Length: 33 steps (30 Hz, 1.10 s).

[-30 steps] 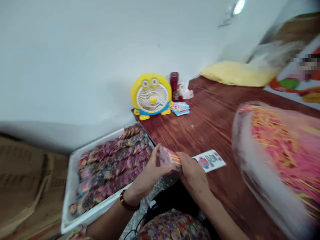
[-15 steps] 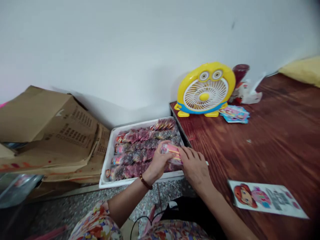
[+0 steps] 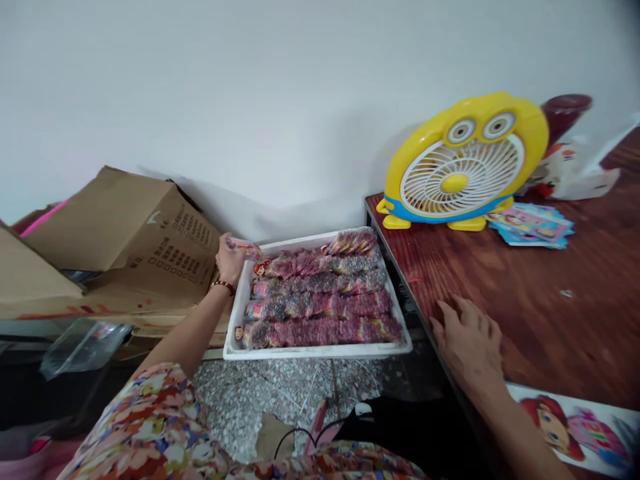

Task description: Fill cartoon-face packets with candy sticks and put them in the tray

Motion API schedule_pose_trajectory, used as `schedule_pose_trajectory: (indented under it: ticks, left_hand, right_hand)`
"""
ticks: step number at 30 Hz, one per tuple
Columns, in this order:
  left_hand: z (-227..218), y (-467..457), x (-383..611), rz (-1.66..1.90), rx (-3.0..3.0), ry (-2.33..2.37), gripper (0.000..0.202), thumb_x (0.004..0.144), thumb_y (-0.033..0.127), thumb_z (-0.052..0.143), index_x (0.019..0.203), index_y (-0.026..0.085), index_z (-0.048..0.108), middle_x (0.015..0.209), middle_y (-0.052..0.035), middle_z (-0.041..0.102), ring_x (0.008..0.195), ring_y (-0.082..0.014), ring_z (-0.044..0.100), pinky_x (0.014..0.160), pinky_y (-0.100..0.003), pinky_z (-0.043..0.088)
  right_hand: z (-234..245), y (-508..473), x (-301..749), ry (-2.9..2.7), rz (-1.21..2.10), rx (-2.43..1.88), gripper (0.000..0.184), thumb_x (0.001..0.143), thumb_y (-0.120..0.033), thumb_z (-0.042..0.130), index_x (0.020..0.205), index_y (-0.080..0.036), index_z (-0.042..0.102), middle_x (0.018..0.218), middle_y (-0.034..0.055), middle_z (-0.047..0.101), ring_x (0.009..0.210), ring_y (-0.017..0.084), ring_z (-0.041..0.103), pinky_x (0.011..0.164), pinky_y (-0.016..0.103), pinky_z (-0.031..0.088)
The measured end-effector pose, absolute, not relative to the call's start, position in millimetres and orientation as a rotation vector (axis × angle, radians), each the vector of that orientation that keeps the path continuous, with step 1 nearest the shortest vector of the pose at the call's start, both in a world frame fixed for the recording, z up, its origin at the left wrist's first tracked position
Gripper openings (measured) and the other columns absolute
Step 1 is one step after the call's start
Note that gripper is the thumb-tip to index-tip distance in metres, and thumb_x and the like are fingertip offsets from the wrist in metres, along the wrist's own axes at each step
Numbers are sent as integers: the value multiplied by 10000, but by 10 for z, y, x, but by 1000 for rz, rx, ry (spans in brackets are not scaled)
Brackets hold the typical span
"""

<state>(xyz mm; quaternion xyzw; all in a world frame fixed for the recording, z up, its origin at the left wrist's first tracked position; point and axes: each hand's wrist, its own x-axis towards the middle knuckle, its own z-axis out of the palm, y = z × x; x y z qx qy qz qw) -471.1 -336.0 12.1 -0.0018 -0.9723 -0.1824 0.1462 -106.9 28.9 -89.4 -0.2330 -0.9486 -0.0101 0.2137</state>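
Note:
My left hand [image 3: 231,261] is closed around a small clear-wrapped packet with pink print [image 3: 246,248], at the back left corner of a white tray [image 3: 320,353]. Inside the tray lie rows of similar wrapped packets [image 3: 320,305] in dark red, grey and pink, some showing a red-haired cartoon head. My right hand [image 3: 473,343] lies palm down near the left edge of a dark red wooden table [image 3: 530,293], fingers spread, holding nothing. Close to that wrist is a printed card [image 3: 575,427] with a cartoon girl, partly covered by the forearm.
A yellow and blue cartoon fan [image 3: 457,173] stands at the table's back left corner, with several printed cards [image 3: 533,223] beside it. An opened cardboard box [image 3: 150,240] sits left of the tray. A clear plastic bag [image 3: 83,347] hangs below the box.
My left hand has carried the packet from above the tray's right side to its back left corner. My right hand has let go and moved onto the table. The view has shifted left.

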Motion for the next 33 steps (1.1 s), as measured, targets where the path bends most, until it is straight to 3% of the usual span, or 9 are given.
schedule_pose_trajectory:
  ticks: [6, 10, 16, 27, 33]
  left_hand:
    - [-152, -3313, -4790, -27, -152, -2970, 509, 933, 248, 456, 1430, 172, 378, 1235, -199, 622, 1086, -330, 630, 870, -424, 481]
    - [-346, -3194, -4825, 123, -261, -3033, 441, 969, 264, 382, 1401, 190, 425, 1203, -200, 605, 1045, -336, 635, 840, -428, 486]
    - [-636, -3112, -4842, 285, -413, -3132, 442, 944, 245, 436, 1385, 203, 431, 1238, -196, 567, 1118, -325, 581, 876, -404, 471]
    - [-870, -3170, -4932, 210, -573, -3272, 486, 902, 153, 456, 1386, 170, 413, 1290, -194, 534, 1060, -280, 603, 895, -369, 448]
    - [-706, -3170, -5023, -67, -643, -3316, 671, 782, 304, 682, 1378, 130, 428, 1186, -162, 596, 1059, -271, 614, 912, -332, 458]
  right_hand:
    - [-970, 269, -1057, -2637, -11, -647, 367, 982, -340, 440, 1242, -139, 603, 1330, 163, 588, 1251, 326, 498, 1047, 490, 340]
    - [-954, 280, -1050, -2642, 19, -648, 364, 981, -336, 441, 1249, -144, 596, 1332, 165, 590, 1260, 323, 496, 1043, 492, 339]
    - [-923, 275, -1054, -2636, 28, -652, 370, 981, -336, 420, 1234, -143, 608, 1312, 171, 608, 1245, 331, 514, 1040, 505, 340]
    - [-894, 252, -1080, -2624, 23, -668, 383, 995, -349, 402, 1226, -135, 621, 1288, 166, 626, 1235, 329, 525, 1049, 487, 341]
    - [-907, 256, -1076, -2637, 20, -670, 364, 993, -336, 420, 1223, -135, 618, 1296, 164, 622, 1240, 324, 517, 1040, 480, 340]
